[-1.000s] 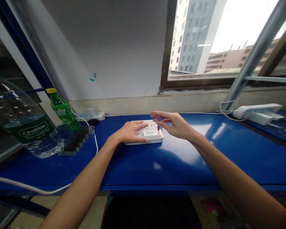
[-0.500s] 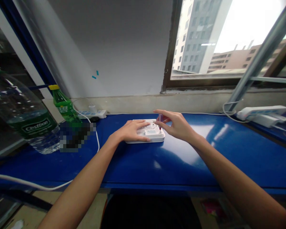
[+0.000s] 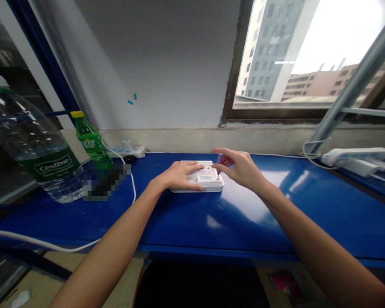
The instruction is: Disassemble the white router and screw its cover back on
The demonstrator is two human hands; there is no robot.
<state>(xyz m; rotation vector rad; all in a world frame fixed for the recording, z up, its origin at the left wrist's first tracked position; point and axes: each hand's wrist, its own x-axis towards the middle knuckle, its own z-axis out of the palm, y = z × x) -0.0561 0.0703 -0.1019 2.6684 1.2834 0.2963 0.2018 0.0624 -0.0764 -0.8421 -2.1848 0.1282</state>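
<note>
A white plastic device with a ribbed, vented face and a small label lies flat on the blue table. Across its left part rests my left hand, fingers spread and stretched out, holding it down. My right hand is above its right end, with thumb and fingers closed around the small purplish handle of a screwdriver. The screwdriver stands nearly upright, its tip at the device's near right corner. Whether a screw sits under the tip is too small to tell.
On the left stand a large water bottle and a green drink bottle, beside a blurred dark object. Power strips lie at the back left and, with plugged adapters, at the right. A white cable crosses the left front edge.
The whole view has shifted slightly, so everything sits a little further right. My left hand still lies on the device, and my right hand keeps the screwdriver at the same corner.
</note>
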